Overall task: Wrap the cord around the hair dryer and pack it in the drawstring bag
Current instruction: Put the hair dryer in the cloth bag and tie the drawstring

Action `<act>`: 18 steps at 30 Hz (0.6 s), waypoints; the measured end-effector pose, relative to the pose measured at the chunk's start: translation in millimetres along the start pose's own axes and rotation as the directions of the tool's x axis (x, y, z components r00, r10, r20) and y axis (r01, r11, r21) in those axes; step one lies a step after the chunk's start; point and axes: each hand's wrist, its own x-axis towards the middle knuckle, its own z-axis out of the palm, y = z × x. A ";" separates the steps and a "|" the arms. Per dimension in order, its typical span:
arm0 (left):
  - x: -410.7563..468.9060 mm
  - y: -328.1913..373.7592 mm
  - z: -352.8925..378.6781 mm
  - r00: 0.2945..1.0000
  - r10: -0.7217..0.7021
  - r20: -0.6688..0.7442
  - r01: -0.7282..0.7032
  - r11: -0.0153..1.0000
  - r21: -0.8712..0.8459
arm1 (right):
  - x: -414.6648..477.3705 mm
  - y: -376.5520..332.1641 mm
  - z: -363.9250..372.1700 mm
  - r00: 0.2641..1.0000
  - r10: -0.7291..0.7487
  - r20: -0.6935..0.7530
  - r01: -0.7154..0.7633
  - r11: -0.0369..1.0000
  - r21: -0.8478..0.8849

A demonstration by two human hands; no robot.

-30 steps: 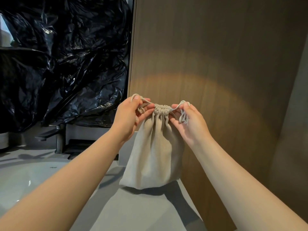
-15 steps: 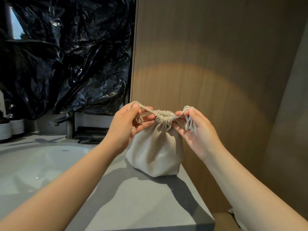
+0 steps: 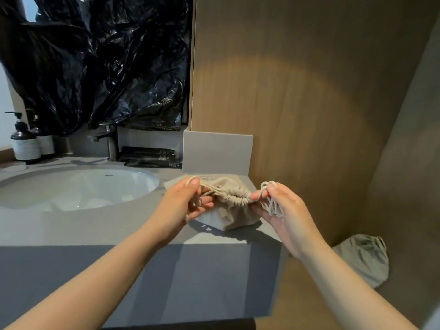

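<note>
Grey at the near edge: counter (image 3: 95,225) front, in shadow, with both bare forearms reaching in over it.

Above the counter's right end, with left hand (image 3: 185,206): pinches left cord (image 3: 209,187) between thumb and forefinger, other fingers loosely curled below. With right hand (image 3: 283,210): pinches right cord (image 3: 272,207) the same way, frayed ends hanging across the palm. Holds the two cords drawn apart, one to each side of the bag mouth.

Between the hands: bag (image 3: 238,219), beige cloth, mouth gathered into tight pleats and closed. Rests on the counter near its right end, body bulging, flat cloth trailing behind. Contents hidden by the cloth; cannot tell how the dryer sits inside.

Lower right, beyond the counter end: second bag (image 3: 364,260), pale cloth, lying on a wooden shelf (image 3: 297,294) against the wall.

Left of the hands, set into the counter: white sink (image 3: 133,179). Behind it, in order from right to left: grey upstand (image 3: 216,151), black packets (image 3: 152,157) stacked flat, metal tap (image 3: 108,141), two dark pump bottles (image 3: 25,144) with pale labels.

Farthest back: crumpled black plastic (image 3: 95,55) hanging over the sink side; wood-grain panel (image 3: 297,79) to the right, lit by a rounded warm patch.
</note>
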 end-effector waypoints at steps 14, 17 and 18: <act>-62.7 -50.6 5.6 0.957 0.248 0.151 -0.289 0.763 0.578 | -68.5 51.6 -49.2 0.993 -0.042 -0.111 0.000 0.936 -0.352; -89.7 -58.9 12.5 0.960 0.239 0.147 -0.275 0.703 0.656 | -88.6 61.4 -61.0 0.984 -0.090 -0.153 0.010 0.888 -0.459; -97.7 -61.2 15.6 0.965 0.226 0.135 -0.256 0.690 0.677 | -94.1 65.0 -65.8 0.981 -0.097 -0.170 0.002 0.875 -0.484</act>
